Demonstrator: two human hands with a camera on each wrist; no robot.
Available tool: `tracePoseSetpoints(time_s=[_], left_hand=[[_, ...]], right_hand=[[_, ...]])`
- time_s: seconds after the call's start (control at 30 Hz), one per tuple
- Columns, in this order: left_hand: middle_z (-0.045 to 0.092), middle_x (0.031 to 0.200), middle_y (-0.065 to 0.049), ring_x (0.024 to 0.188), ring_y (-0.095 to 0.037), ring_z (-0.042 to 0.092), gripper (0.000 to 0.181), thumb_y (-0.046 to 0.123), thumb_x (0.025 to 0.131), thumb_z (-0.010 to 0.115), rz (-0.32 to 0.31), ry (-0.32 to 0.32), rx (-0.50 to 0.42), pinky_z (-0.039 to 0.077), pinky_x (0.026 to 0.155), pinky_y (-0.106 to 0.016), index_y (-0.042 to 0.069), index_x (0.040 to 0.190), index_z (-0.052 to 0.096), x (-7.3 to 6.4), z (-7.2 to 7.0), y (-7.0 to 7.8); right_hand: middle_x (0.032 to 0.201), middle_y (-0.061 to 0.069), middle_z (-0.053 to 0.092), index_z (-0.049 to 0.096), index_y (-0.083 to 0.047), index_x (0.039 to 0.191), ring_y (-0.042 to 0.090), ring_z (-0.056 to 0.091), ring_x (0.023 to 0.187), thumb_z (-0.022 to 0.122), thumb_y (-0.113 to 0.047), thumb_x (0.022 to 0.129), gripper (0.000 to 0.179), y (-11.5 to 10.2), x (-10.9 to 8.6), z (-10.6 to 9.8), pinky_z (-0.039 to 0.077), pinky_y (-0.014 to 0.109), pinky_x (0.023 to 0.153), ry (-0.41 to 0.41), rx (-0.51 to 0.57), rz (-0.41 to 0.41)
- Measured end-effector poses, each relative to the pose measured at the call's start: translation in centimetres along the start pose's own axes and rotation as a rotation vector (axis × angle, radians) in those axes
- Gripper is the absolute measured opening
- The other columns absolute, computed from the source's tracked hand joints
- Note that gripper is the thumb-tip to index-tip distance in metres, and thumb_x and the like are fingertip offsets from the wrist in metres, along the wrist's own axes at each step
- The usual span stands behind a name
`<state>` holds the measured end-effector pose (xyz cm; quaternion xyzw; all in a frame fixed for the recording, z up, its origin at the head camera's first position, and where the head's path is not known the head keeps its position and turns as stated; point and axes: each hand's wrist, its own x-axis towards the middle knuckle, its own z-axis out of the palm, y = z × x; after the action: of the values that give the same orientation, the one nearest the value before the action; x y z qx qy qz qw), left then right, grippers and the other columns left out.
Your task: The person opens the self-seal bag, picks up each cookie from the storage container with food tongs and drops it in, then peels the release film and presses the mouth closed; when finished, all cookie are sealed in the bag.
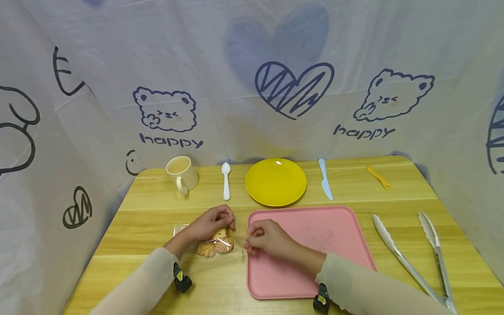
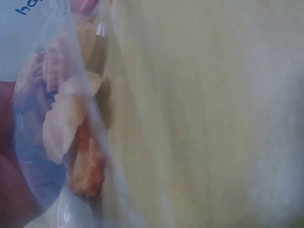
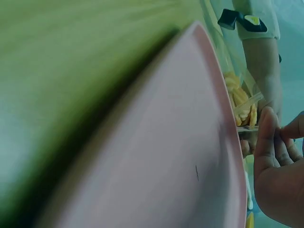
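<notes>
Several ridged, golden cookies (image 1: 222,246) lie inside a clear plastic bag (image 1: 180,228) on the left half of the table. Over the bag's upper part, my left hand (image 1: 210,222) has curled fingers and grips the film. My right hand (image 1: 271,238) pinches the bag's right end between thumb and fingers, above the left rim of the pink tray (image 1: 311,286). Thin film stretches between the two hands. The left wrist view shows cookies (image 2: 71,118) close up through the film. In the right wrist view, the right hand's fingers (image 3: 267,137) meet near the bag.
Along the back stand a cream mug (image 1: 183,174), a white spoon (image 1: 226,181), a yellow plate (image 1: 275,182), a light-blue knife (image 1: 324,179) and a small orange utensil (image 1: 378,177). Metal tongs (image 1: 409,267) lie spread at the right. A printed cloth (image 1: 236,87) hangs behind the table.
</notes>
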<state>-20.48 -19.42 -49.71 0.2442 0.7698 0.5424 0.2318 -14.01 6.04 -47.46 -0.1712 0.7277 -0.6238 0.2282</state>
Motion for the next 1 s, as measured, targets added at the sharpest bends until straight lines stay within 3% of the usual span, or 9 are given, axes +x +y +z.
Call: tracePoseSetpoints(time_s=[0.43,0.8,1.0], left_hand=[[0.069,0.089,-0.011,0.084,-0.018,0.063,0.012,0.008,0.109,0.049,-0.001,0.040,0.171,0.050,0.077,-0.023,0.002,0.104,0.059,-0.1,0.7,0.2],[0.068,0.090,-0.011,0.085,-0.018,0.063,0.013,0.008,0.110,0.049,0.005,0.049,0.169,0.051,0.077,-0.024,0.000,0.105,0.058,-0.4,0.8,0.4],[0.069,0.090,-0.013,0.085,-0.020,0.064,0.013,0.007,0.109,0.049,0.019,0.049,0.165,0.052,0.077,-0.024,-0.001,0.105,0.058,-0.4,0.9,0.5]], right_hand=[[0.082,0.009,0.074,0.066,0.002,0.091,0.016,0.071,0.072,0.060,0.003,0.093,0.007,-1.3,-4.2,-1.0,0.062,0.027,0.069,-0.160,0.040,0.019],[0.084,0.007,0.075,0.067,0.001,0.094,0.012,0.072,0.073,0.064,-0.005,0.098,0.008,-1.9,-7.5,-1.9,0.062,0.026,0.070,-0.252,0.061,-0.064],[0.085,0.011,0.074,0.066,0.004,0.095,0.010,0.070,0.072,0.065,-0.005,0.099,0.011,-2.3,-9.2,-2.3,0.064,0.031,0.069,-0.280,0.130,-0.138]])
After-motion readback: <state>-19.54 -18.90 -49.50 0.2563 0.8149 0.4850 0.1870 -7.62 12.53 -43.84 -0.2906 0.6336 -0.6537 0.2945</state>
